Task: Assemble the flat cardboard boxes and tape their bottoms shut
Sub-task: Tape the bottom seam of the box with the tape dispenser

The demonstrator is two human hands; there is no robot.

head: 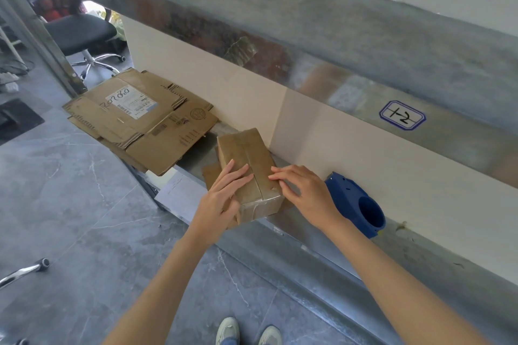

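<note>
So, both my arms reach forward and down from the bottom of the view, bare to the elbow, and converge on the small cardboard box [246,154] that stands on the metal shelf [280,249] close against the pale back wall. The box lies with its closed flaps upward, a seam running down its middle and clear tape shining over its near end.

My left grip [224,193] is released: the fingers [238,173] lie straight and together across the left flap, tips up against the seam, with the palm over the near left corner. My wrist is bent slightly so the hand slants toward the right. My right grip [305,193] is released too; it comes in from the other side, knuckles raised a little, with the fingertips [273,176] resting on the right flap just beside the seam and the thumb touching the top near the corner. Neither hand wraps round the box; both rest flat on its top.

A stack of flat cardboard boxes [145,120] lies to the left on the same shelf, its corner overhanging the edge, the uppermost bearing a white shipping label. A white sheet of paper [179,193] lies between the stack and my left wrist. A blue tape dispenser [356,204] sits just right of my right hand. My shoes [228,330] show below on the grey floor [70,204].
</note>
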